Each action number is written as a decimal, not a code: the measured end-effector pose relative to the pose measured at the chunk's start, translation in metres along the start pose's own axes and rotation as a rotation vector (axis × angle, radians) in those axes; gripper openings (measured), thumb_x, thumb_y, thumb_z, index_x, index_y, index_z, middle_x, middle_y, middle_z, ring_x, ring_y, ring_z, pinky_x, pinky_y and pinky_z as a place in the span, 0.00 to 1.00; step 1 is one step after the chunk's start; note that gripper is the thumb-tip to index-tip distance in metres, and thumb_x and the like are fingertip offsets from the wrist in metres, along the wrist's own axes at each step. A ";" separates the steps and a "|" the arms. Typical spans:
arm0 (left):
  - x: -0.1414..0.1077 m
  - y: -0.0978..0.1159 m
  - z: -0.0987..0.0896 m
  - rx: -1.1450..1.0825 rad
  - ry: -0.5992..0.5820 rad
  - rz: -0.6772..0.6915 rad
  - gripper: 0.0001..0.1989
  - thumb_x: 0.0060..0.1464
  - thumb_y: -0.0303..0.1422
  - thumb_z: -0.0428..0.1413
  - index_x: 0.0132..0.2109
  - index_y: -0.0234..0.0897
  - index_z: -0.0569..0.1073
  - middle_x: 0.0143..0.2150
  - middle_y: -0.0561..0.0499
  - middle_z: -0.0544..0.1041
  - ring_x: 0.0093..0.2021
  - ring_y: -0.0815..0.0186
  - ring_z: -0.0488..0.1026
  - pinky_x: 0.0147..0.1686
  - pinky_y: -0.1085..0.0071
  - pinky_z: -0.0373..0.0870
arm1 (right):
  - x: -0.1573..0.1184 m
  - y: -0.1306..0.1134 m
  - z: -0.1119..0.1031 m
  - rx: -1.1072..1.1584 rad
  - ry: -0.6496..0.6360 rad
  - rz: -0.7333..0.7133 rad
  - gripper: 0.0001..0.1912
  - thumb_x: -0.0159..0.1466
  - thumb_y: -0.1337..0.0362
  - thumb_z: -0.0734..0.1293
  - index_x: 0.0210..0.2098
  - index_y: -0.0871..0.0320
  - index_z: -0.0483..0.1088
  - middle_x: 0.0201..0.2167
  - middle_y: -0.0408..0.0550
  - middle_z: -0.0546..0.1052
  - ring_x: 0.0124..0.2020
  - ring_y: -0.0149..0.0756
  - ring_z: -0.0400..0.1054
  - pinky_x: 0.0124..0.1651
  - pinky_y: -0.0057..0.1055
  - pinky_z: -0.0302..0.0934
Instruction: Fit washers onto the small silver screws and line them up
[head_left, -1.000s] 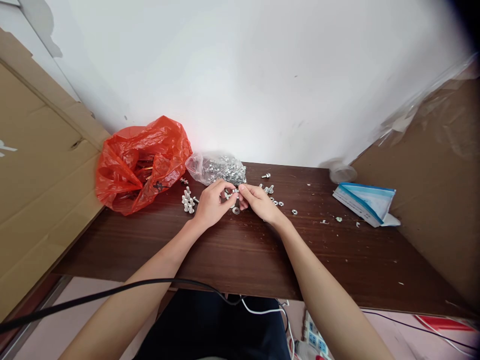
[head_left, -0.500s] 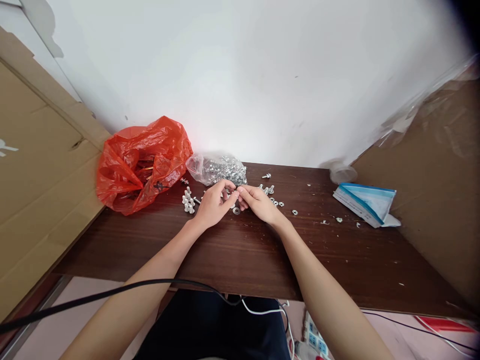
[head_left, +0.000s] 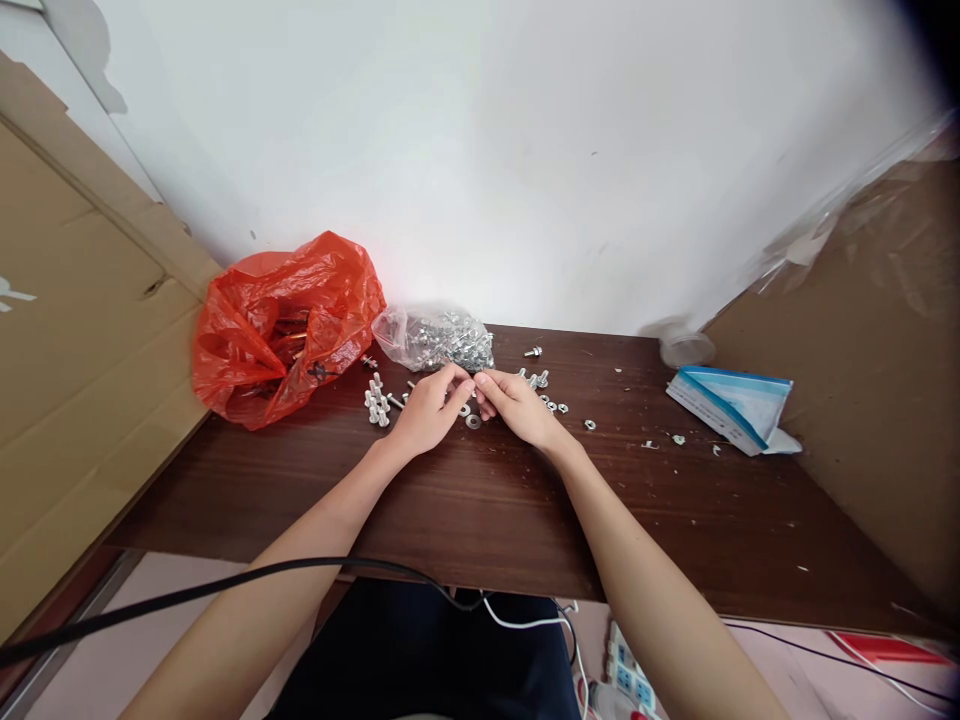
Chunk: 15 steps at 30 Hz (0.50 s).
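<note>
My left hand (head_left: pixel 429 410) and my right hand (head_left: pixel 517 405) meet fingertip to fingertip above the brown table (head_left: pixel 480 510). Both are closed in a pinch, and whatever lies between the fingers is too small and covered to name. Just below the fingertips lies a flat washer (head_left: pixel 473 422). Left of my left hand several bolts (head_left: pixel 376 402) stand grouped, with a loose bolt (head_left: pixel 395 401) beside them. Past my right hand are more bolts (head_left: pixel 541 380) and several nuts (head_left: pixel 562 408). Directly behind my hands sits a clear bag (head_left: pixel 450 338) full of metal fasteners.
A red plastic bag (head_left: pixel 292 330) stands at the back left beside a cardboard panel (head_left: pixel 90 330). On the right are a blue-and-white pouch (head_left: pixel 731 405), a clear round container (head_left: pixel 686 347) and another cardboard panel (head_left: pixel 885 400). A black cable (head_left: pixel 247 577) crosses over my left forearm.
My left fingers have closed in slightly toward the right fingertips, and the left index finger sits a little lower. The objects on the table stay put.
</note>
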<state>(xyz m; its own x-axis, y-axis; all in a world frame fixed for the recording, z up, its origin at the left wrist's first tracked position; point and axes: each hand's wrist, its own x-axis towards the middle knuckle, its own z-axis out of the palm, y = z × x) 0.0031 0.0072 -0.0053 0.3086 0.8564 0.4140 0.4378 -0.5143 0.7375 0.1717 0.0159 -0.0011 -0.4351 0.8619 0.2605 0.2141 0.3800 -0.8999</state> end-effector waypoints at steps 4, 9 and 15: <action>0.000 0.001 -0.001 0.017 0.042 -0.006 0.08 0.60 0.37 0.50 0.42 0.36 0.66 0.35 0.51 0.73 0.32 0.69 0.70 0.30 0.73 0.65 | 0.000 0.000 0.000 0.020 0.006 0.004 0.23 0.67 0.47 0.56 0.24 0.57 0.60 0.18 0.39 0.63 0.22 0.30 0.60 0.31 0.29 0.56; 0.000 0.002 0.000 0.030 0.014 -0.014 0.08 0.60 0.37 0.51 0.39 0.36 0.68 0.31 0.52 0.72 0.29 0.69 0.69 0.28 0.74 0.63 | 0.001 0.002 0.001 0.028 0.017 -0.005 0.22 0.67 0.47 0.56 0.24 0.57 0.60 0.18 0.39 0.63 0.23 0.30 0.60 0.30 0.29 0.55; 0.001 0.002 0.000 0.014 0.001 0.001 0.10 0.62 0.37 0.49 0.39 0.36 0.70 0.33 0.52 0.75 0.32 0.68 0.71 0.32 0.73 0.64 | -0.001 0.000 0.001 0.000 0.028 0.004 0.23 0.67 0.47 0.56 0.25 0.57 0.61 0.18 0.39 0.64 0.23 0.30 0.60 0.31 0.29 0.55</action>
<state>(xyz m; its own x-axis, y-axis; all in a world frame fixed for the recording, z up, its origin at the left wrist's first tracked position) 0.0042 0.0071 -0.0028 0.3080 0.8561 0.4151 0.4494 -0.5155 0.7296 0.1711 0.0152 -0.0018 -0.4097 0.8726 0.2660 0.2159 0.3761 -0.9011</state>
